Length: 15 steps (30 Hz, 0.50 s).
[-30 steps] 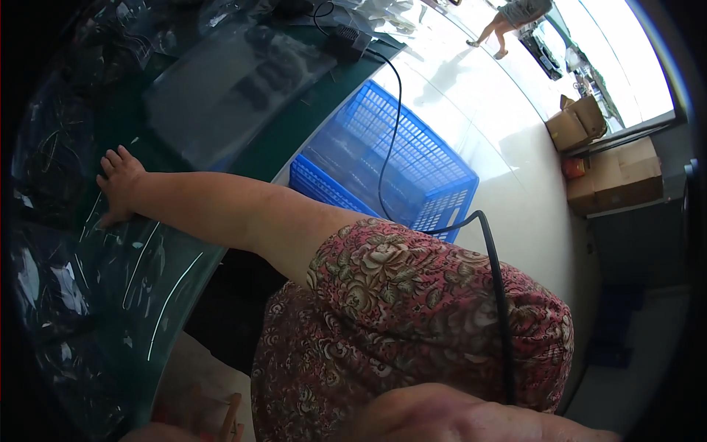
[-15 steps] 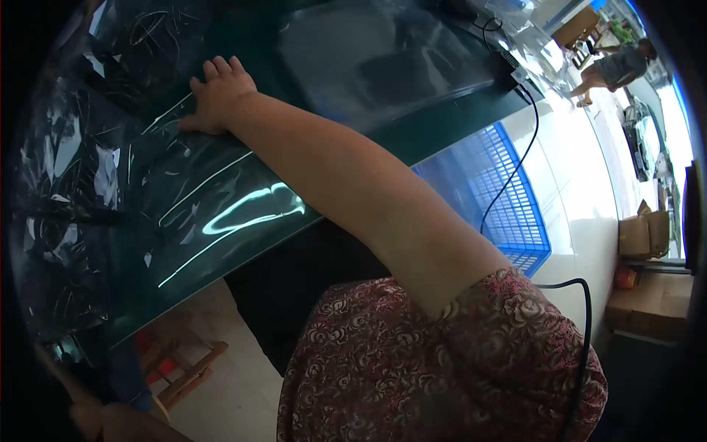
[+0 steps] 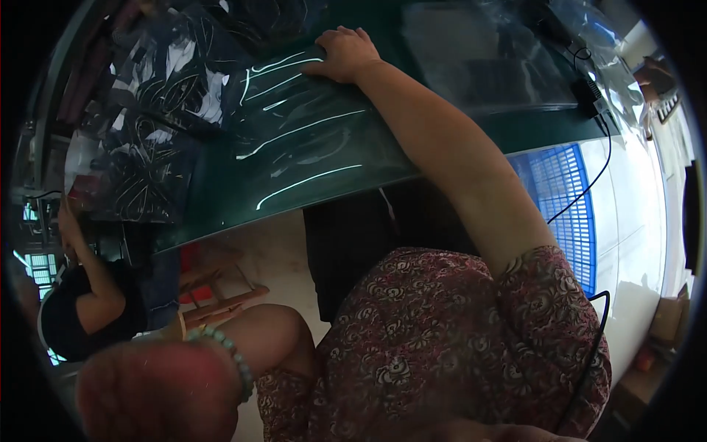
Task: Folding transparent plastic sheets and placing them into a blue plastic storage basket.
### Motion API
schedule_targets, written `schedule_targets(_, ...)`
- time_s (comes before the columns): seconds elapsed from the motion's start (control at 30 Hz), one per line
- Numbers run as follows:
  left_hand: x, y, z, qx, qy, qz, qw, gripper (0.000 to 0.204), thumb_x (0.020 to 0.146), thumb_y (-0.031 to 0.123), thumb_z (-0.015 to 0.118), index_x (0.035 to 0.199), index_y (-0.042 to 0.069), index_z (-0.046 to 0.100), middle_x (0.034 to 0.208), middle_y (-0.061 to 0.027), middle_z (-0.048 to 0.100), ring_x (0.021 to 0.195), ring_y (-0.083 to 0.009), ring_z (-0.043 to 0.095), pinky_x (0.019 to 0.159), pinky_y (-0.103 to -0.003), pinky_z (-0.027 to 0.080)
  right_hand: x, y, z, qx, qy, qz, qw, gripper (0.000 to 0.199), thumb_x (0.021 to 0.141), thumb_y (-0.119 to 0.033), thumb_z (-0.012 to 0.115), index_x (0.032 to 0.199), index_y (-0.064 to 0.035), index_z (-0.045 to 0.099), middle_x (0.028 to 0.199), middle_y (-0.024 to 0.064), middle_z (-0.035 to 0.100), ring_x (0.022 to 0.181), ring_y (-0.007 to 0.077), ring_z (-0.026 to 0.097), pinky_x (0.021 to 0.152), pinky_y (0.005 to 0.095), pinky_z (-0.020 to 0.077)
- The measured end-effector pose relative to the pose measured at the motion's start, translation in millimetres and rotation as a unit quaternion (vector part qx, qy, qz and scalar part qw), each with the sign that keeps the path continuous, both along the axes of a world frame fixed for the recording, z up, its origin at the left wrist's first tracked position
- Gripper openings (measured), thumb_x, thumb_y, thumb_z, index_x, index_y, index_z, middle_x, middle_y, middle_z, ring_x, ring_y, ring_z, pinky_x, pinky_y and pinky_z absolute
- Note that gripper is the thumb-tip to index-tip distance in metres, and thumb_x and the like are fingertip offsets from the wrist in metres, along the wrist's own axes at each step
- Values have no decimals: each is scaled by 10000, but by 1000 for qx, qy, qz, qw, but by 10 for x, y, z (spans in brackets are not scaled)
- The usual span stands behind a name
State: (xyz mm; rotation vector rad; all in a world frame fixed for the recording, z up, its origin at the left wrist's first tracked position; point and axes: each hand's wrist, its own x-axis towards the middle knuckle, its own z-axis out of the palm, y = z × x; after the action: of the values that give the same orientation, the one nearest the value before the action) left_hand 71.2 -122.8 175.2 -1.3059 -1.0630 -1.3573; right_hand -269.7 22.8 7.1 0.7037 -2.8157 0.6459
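My right hand [image 3: 342, 55] reaches across the green tabletop and lies on the far edge of a clear plastic bag [image 3: 317, 144], thumb apart and fingers stretched out. Bright reflections streak the flat bag. Close to the camera at the lower left is my left hand [image 3: 155, 390], large and blurred, with its fingers hidden; a beaded bracelet [image 3: 232, 361] circles that wrist. Left of the clear bag lie several clear packages of dark folded cloth [image 3: 151, 166]. A stack of clear plastic sheets or bags [image 3: 471, 59] rests to the right of my right hand.
A black cable [image 3: 608, 158] hangs off the table's right end beside a blue plastic basket [image 3: 578, 199]. At the left, another person in a dark top [image 3: 88, 302] reaches toward the packages. A wooden stool [image 3: 224, 295] stands below the table.
The view has swung left, so the table and my right arm appear farther right. My left hand has risen close to the camera. Another person has come into view at the left.
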Motion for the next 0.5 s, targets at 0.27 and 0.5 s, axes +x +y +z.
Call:
schedule_targets(0.27,48,512,-2441,-113,-777,103,610,426,1048,360,481,1233,-11,579,1136,-153,646,1045,-225,616,890,-339,502,216,390,548,-71,-55,54,995,496,759,-438,782,1064,-63,670,981,104,703,945,257,673,927,411,494)
schedule_targets(0.5,-26,494,-2191,99,-616,-83,777,653,985,394,542,1536,130,310,1500,-208,425,1393,-361,401,1153,-539,313,1156,1063,973,-231,-42,119,965,327,799,-286,820,891,-32,637,795,34,612,736,117,555,651,269,467)
